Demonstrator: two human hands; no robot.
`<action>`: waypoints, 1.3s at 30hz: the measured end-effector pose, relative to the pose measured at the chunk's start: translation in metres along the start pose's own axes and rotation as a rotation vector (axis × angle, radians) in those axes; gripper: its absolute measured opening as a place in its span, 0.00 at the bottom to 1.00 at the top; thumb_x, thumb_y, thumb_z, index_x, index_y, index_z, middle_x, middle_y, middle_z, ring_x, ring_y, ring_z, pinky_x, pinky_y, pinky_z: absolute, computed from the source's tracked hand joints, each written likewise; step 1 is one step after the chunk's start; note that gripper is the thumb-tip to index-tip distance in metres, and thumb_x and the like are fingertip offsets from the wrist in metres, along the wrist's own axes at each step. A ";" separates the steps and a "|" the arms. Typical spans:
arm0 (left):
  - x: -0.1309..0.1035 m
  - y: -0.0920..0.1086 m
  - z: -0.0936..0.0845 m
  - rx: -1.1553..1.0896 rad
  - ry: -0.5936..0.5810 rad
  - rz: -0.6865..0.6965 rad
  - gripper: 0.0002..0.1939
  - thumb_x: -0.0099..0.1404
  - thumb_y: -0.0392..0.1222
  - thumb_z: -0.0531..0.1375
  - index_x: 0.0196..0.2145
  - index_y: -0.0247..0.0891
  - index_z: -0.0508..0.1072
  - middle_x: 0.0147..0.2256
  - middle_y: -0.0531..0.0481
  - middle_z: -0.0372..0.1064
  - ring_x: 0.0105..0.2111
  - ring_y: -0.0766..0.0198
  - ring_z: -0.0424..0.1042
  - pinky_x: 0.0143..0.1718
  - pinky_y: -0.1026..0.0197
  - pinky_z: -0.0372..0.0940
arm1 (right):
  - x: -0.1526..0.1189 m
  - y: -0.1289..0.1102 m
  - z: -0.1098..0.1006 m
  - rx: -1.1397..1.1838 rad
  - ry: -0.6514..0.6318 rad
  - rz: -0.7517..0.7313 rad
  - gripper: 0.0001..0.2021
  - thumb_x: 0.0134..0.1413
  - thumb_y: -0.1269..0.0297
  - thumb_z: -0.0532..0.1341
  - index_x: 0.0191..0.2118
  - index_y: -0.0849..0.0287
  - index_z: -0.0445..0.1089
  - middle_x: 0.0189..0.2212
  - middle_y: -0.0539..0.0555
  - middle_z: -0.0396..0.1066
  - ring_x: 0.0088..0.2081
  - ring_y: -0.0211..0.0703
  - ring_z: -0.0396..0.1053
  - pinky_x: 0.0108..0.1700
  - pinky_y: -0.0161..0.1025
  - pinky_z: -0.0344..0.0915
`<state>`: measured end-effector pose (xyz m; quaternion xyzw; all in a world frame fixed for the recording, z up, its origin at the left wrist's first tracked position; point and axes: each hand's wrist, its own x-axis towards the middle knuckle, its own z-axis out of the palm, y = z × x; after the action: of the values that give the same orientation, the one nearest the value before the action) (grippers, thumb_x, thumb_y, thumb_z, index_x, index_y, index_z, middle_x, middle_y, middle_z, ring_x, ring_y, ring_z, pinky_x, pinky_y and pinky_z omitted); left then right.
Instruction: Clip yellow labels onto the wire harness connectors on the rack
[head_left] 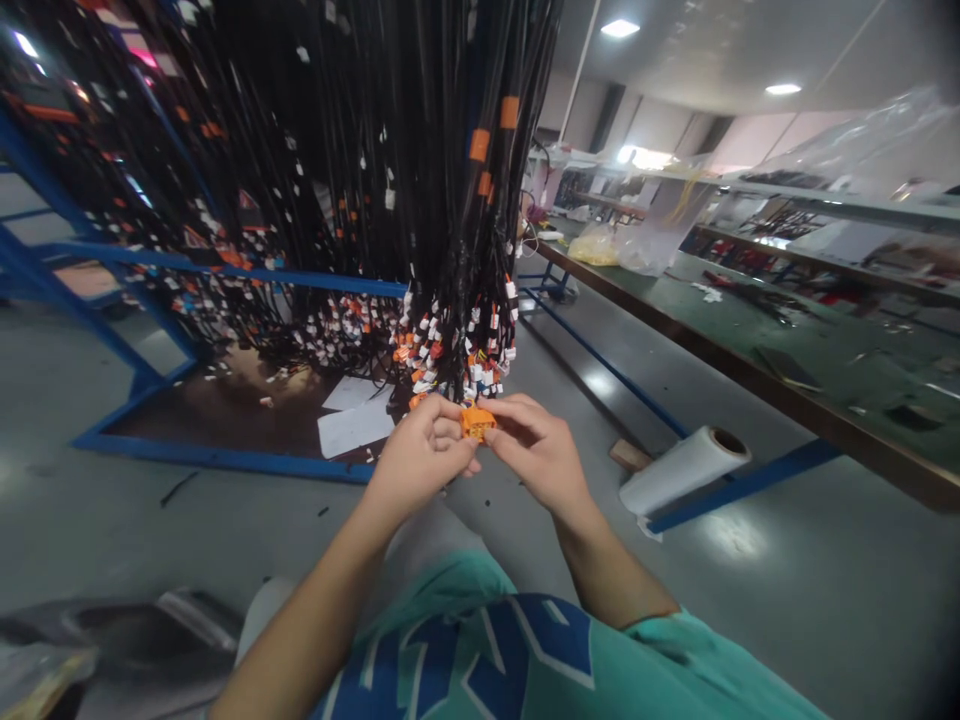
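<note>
While both hands meet in front of the person's body, an orange connector (478, 424) sits between their fingertips, its face with several small openings turned toward the wearer. The left hand (427, 450) pinches it from one side between thumb and fingers, the other fingers curled in; the right hand (544, 455) grips it from the opposite side, thumb near the front and index finger along the top, so both grips are nearly closed around the small piece. Just beyond it hangs a dense bundle of black cables (420, 150), ending in white and orange plugs (491, 360). These hang at the near end of a blue-framed rack (262, 273), whose brown base bears white sheets (356, 428). To the right, a roll of film (679, 475) leans near a long workbench (675, 340) with clear plastic bags (645, 245) on it. Below the hands shows a teal shirt (465, 650) with blue lettering.
</note>
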<state>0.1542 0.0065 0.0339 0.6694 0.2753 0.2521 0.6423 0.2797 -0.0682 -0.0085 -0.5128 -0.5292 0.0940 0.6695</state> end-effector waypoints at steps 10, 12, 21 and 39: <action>0.001 -0.001 -0.009 -0.021 0.047 0.030 0.13 0.44 0.36 0.63 0.26 0.37 0.60 0.13 0.58 0.65 0.13 0.68 0.66 0.16 0.69 0.61 | -0.001 0.001 0.003 -0.054 -0.099 -0.108 0.15 0.52 0.71 0.59 0.46 0.52 0.71 0.37 0.54 0.69 0.32 0.35 0.69 0.33 0.35 0.70; 0.001 0.001 -0.015 -0.092 -0.001 0.031 0.14 0.44 0.37 0.63 0.26 0.37 0.60 0.13 0.56 0.67 0.12 0.68 0.66 0.15 0.68 0.61 | 0.005 0.003 -0.003 0.024 -0.219 -0.139 0.17 0.53 0.69 0.58 0.49 0.49 0.69 0.40 0.54 0.67 0.36 0.36 0.70 0.37 0.36 0.71; -0.025 -0.006 -0.002 -0.136 -0.198 -0.024 0.16 0.45 0.32 0.64 0.31 0.37 0.62 0.24 0.54 0.72 0.23 0.66 0.74 0.26 0.66 0.68 | 0.028 0.008 -0.014 -0.362 -0.331 -0.609 0.10 0.56 0.64 0.57 0.44 0.52 0.69 0.41 0.53 0.73 0.50 0.50 0.67 0.57 0.58 0.53; 0.059 -0.041 -0.013 -0.302 -0.206 -0.035 0.24 0.40 0.54 0.71 0.28 0.34 0.70 0.23 0.54 0.68 0.25 0.68 0.66 0.31 0.63 0.61 | 0.024 0.011 -0.070 0.367 0.046 -0.139 0.23 0.46 0.38 0.57 0.45 0.44 0.68 0.47 0.50 0.68 0.47 0.45 0.69 0.45 0.44 0.70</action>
<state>0.1858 0.0575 -0.0072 0.5827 0.1785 0.2094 0.7647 0.3510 -0.0885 0.0033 -0.3464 -0.5219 0.1309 0.7684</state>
